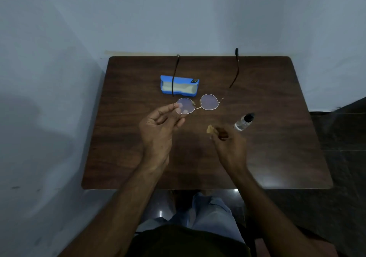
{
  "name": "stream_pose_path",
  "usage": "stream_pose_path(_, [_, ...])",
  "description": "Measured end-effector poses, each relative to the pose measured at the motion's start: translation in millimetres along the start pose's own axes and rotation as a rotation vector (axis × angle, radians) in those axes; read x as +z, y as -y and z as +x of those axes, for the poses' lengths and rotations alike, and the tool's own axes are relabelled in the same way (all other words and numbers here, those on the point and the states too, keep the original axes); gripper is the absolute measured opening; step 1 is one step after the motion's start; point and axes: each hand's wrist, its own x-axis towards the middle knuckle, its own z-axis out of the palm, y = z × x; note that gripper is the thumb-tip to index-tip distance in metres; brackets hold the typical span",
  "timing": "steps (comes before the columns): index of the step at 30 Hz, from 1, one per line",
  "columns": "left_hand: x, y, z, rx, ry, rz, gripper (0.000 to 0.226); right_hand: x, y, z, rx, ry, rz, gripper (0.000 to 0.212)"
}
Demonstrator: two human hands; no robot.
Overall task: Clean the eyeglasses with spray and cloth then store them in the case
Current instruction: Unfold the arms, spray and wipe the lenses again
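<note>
Left hand (158, 126) pinches eyeglasses (208, 102); right hand (229, 143) grips cloth (209, 129).

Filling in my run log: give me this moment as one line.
left hand pinches eyeglasses at lens rim, temples unfolded | right hand holds cloth | spray bottle on table | case untouched

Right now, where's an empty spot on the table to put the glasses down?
The table is bare right of the spray bottle, out to its right edge, and down into the near right corner. A narrower strip lies left of the case. The middle is crowded: case, eyeglasses, left hand, and right hand holding the cloth.
</note>
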Motion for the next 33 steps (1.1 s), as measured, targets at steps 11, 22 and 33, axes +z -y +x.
stream_pose_path(11, [14.0, 5.6, -9.3, 0.046, 0.033, 0.059, 0.016, -21.5, 132.4, 19.2, -0.365, 0.069, -0.214, 0.009])
stream_pose_path(22, [15.9, 5.4, -10.4, 0.050, -0.002, 0.062, 0.013, -21.9, 139.2, 11.0, -0.355, 0.130, -0.387, 0.018])
stream_pose_path(33, [14.3, 3.8, -13.9, 0.100, 0.061, 0.092, 0.014, -20.7, 136.7, 11.7, -0.341, 0.073, -0.332, 0.012])
